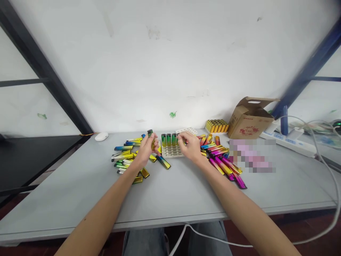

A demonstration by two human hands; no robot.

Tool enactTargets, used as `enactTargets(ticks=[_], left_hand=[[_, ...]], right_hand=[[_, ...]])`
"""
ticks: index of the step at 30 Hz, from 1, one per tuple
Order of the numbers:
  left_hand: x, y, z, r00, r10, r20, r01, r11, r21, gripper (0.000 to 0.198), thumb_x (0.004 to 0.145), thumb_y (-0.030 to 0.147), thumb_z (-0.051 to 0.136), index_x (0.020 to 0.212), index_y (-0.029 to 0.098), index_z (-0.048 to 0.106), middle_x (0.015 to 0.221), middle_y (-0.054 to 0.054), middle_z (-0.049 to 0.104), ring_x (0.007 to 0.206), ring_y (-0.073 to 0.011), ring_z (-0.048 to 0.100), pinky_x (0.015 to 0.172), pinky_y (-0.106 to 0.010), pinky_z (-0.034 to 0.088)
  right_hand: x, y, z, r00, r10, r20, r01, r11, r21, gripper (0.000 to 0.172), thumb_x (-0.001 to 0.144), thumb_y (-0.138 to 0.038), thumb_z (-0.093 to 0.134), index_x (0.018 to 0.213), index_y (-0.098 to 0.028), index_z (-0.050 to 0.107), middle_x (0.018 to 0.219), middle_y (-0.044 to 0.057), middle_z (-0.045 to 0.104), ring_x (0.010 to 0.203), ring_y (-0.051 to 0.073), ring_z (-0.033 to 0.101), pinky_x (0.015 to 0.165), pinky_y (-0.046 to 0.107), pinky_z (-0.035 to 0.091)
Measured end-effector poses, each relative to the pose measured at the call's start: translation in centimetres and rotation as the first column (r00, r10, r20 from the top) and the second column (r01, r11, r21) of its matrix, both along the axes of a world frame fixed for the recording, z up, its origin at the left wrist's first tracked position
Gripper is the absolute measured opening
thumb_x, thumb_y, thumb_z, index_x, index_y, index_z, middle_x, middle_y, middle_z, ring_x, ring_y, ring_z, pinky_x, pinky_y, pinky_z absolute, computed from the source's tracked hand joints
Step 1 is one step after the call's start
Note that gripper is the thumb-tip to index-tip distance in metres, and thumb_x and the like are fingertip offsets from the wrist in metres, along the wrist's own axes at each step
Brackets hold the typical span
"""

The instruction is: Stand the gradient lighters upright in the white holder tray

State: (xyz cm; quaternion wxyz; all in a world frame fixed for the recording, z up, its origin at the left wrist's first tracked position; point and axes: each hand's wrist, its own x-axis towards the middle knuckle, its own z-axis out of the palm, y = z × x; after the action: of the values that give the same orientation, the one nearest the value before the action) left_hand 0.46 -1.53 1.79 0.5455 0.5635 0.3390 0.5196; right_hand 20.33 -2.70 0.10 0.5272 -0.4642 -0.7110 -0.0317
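My left hand (pixel 146 147) is closed around a green-and-yellow lighter (pixel 150 133), held upright with its dark top showing above the fingers. My right hand (pixel 189 145) is over the right side of a white tray (pixel 170 156) with rows of holes. Its fingers pinch a lighter at the right end of the tray's back row, mostly hidden behind them. Several green-and-yellow lighters (pixel 168 140) stand upright in that row. A blue-and-yellow lighter (pixel 163 162) lies on the table just in front of the tray's left corner.
Loose shiny lighters (pixel 124 155) lie left of the tray, and magenta, red and gold ones (pixel 223 165) lie right. Behind are a filled tray of yellow lighters (pixel 217 126), a cardboard box (pixel 246 121), a power strip (pixel 290 142) and a white mouse-like object (pixel 101 137).
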Motion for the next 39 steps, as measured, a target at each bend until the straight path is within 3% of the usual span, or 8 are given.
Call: enactTargets(ticks=[3, 9, 15, 23, 39], left_hand=[[0.3, -0.6, 0.5, 0.989, -0.145, 0.024, 0.147, 0.983, -0.112, 0.046, 0.088, 0.067, 0.041, 0.081, 0.022, 0.046, 0.061, 0.006, 0.034, 0.046, -0.0098, 0.036, 0.040, -0.021, 0.037], [1.0, -1.3, 0.8, 0.948, -0.292, 0.129, 0.314, 0.926, -0.212, 0.043, 0.093, 0.058, 0.034, 0.071, 0.021, 0.040, 0.063, 0.003, 0.034, 0.050, -0.0108, 0.035, 0.046, -0.022, 0.037], [1.4, -1.3, 0.9, 0.962, -0.227, 0.153, 0.260, 0.931, -0.257, 0.037, 0.096, 0.039, 0.027, 0.067, 0.019, 0.039, 0.062, 0.003, 0.031, 0.050, -0.0102, 0.033, 0.046, -0.020, 0.035], [1.6, -1.5, 0.9, 0.961, -0.231, 0.152, 0.262, 0.936, -0.236, 0.031, 0.095, 0.031, 0.029, 0.068, 0.019, 0.040, 0.062, 0.003, 0.031, 0.049, -0.0100, 0.031, 0.044, -0.018, 0.031], [1.3, -2.0, 1.2, 0.896, -0.355, 0.267, 0.419, 0.876, -0.240, 0.032, 0.091, 0.039, 0.030, 0.068, 0.019, 0.039, 0.062, 0.004, 0.030, 0.050, -0.0107, 0.034, 0.046, -0.020, 0.032]], right_hand=[[0.6, 0.4, -0.2, 0.995, -0.076, -0.063, 0.079, 0.996, 0.044, 0.020, 0.090, -0.025, 0.047, 0.085, -0.019, 0.066, 0.099, 0.009, 0.067, 0.091, 0.019, 0.063, 0.083, 0.032, 0.050], [0.6, 0.5, -0.2, 0.993, -0.092, -0.080, 0.099, 0.991, 0.091, 0.021, 0.092, -0.024, 0.046, 0.087, -0.019, 0.066, 0.101, 0.009, 0.064, 0.094, 0.019, 0.063, 0.084, 0.032, 0.051], [0.2, 0.4, -0.3, 0.996, -0.062, -0.060, 0.068, 0.992, 0.104, 0.019, 0.090, -0.022, 0.047, 0.100, -0.019, 0.062, 0.106, 0.009, 0.063, 0.091, 0.019, 0.063, 0.083, 0.033, 0.051], [0.2, 0.4, -0.3, 0.996, -0.054, -0.064, 0.059, 0.995, 0.084, 0.022, 0.090, -0.020, 0.045, 0.106, -0.020, 0.059, 0.111, 0.009, 0.062, 0.092, 0.020, 0.062, 0.083, 0.035, 0.050], [0.1, 0.2, -0.1, 0.999, -0.045, -0.018, 0.045, 0.999, 0.024, 0.021, 0.091, -0.022, 0.044, 0.104, -0.020, 0.061, 0.110, 0.009, 0.062, 0.097, 0.021, 0.061, 0.086, 0.035, 0.049]])
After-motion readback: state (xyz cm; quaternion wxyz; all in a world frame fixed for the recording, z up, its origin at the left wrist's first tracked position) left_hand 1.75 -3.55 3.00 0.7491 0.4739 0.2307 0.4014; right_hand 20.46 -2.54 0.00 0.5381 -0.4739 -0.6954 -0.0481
